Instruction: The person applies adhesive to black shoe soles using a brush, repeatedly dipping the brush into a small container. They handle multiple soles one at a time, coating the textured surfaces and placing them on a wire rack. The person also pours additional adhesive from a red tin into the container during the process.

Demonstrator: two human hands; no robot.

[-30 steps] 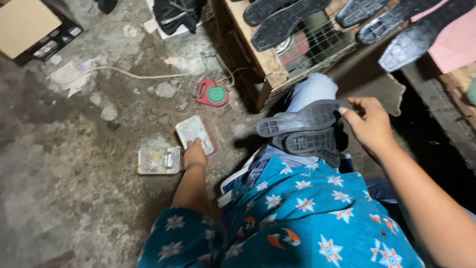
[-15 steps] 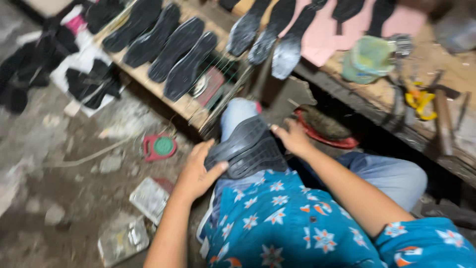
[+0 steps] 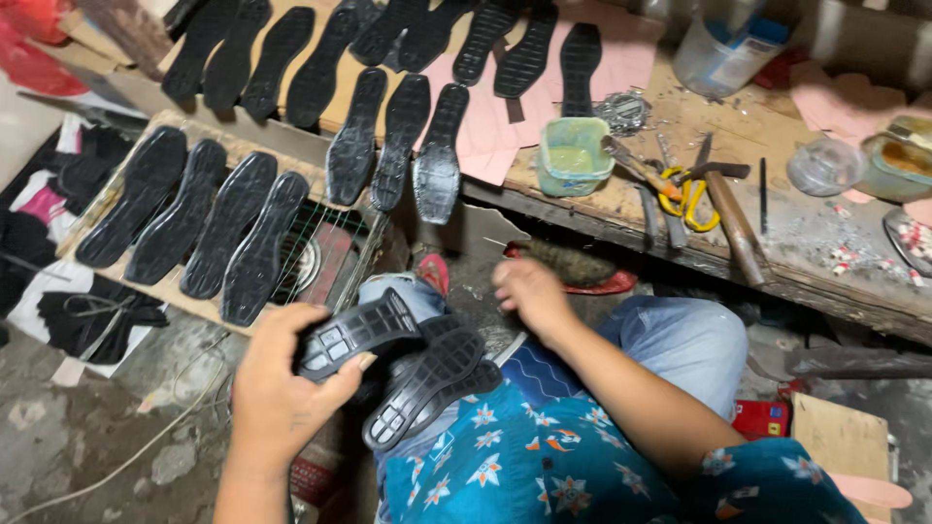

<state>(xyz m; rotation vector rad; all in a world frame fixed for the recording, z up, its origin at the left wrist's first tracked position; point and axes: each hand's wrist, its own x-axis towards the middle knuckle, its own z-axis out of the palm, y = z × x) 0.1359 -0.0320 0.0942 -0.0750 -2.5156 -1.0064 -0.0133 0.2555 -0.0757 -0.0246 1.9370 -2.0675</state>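
My left hand (image 3: 282,388) grips a black rubber shoe sole (image 3: 354,335) by its heel end, lifted just above my lap. Another black sole (image 3: 427,383) lies tread-up on my lap beside it, on the blue flowered cloth (image 3: 515,456). My right hand (image 3: 529,296) hovers in front of my knee, blurred, fingers loosely curled, holding nothing that I can see. It is near a brush with a red base (image 3: 573,267) under the bench edge.
Several black soles (image 3: 209,218) lie in rows on a cardboard sheet and on the wooden bench (image 3: 680,243). The bench also holds a green tub (image 3: 573,155), yellow-handled scissors (image 3: 684,194), a hammer (image 3: 733,218) and small jars. Dark shoe uppers (image 3: 97,315) lie on the floor, left.
The view swung up from the floor to the bench. My left hand came off the floor and took hold of a sole on my lap. My right hand let go of the soles.
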